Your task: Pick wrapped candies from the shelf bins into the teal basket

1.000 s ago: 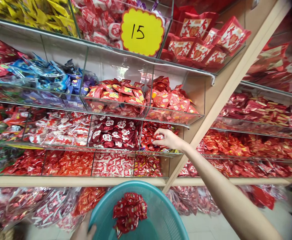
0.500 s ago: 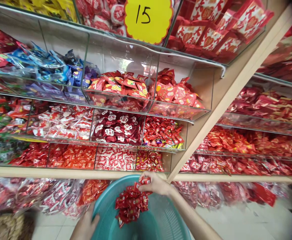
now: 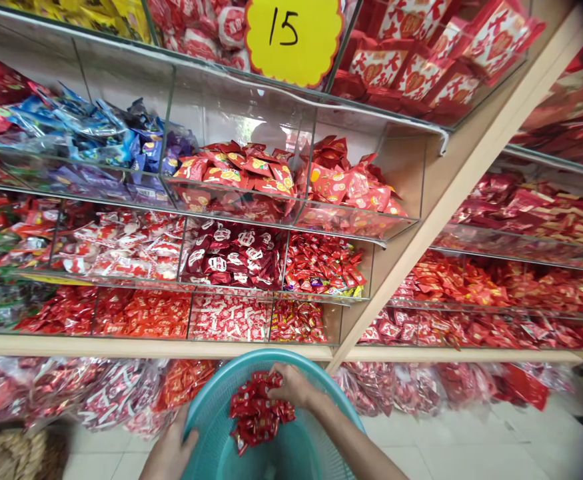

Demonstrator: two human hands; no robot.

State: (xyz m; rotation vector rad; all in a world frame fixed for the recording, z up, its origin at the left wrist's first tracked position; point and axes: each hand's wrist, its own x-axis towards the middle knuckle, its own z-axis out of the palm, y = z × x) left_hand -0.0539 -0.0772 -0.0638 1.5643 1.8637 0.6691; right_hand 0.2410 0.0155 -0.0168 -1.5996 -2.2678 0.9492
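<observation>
The right grip (image 3: 291, 387) has moved from the shelf (image 3: 146, 347) down into the teal basket (image 3: 208, 407)

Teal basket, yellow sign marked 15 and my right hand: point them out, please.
Teal basket (image 3: 288, 450), head view: bare inner bottom.
Yellow sign (image 3: 294, 53), head view: middle, just below the number.
Right hand (image 3: 292, 387), head view: back of the hand.
</observation>
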